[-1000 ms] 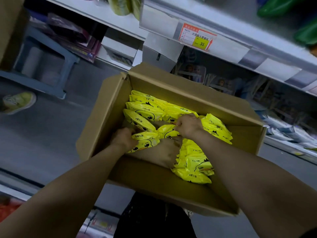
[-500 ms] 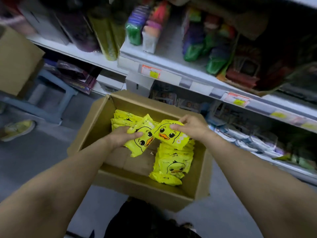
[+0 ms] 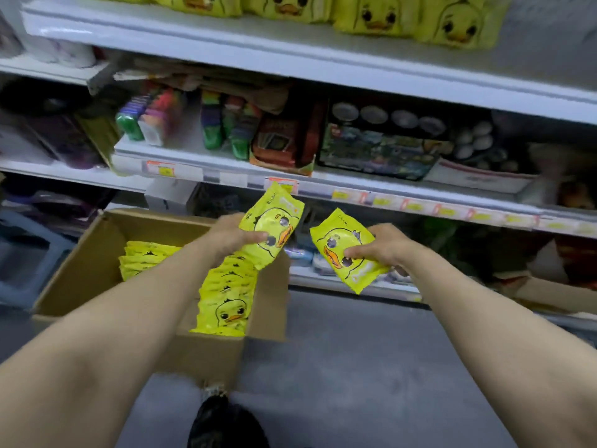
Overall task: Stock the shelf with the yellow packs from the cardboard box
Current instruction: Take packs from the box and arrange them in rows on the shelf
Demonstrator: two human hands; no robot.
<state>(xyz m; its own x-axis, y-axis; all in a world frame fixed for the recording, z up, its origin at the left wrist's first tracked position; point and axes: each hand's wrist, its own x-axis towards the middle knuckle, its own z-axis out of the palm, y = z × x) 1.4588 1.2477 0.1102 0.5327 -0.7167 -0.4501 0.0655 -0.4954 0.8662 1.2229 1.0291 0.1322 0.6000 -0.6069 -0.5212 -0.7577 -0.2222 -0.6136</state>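
My left hand point(image 3: 231, 236) grips a yellow duck-face pack point(image 3: 274, 218), held up above the right rim of the open cardboard box point(image 3: 84, 270). My right hand point(image 3: 384, 245) grips a second yellow pack point(image 3: 336, 247) to the right of the box, over the floor. Several more yellow packs point(image 3: 226, 302) stand in rows inside the box, partly hidden by my left forearm. On the top shelf point(image 3: 226, 50) a row of the same yellow packs point(image 3: 371, 14) stands at the upper edge of the view.
The middle shelf point(image 3: 323, 185) carries colourful boxes and toy sets, with price tags along its front edge. Lower shelves hold more goods. A blue stool point(image 3: 29, 253) stands left of the box. Grey floor point(image 3: 355, 367) lies below; a dark shoe point(image 3: 223, 425) shows at the bottom.
Both hands have lifted a pack each out of the box and moved up and right. The view has tilted up, bringing the top shelf with yellow packs into sight.
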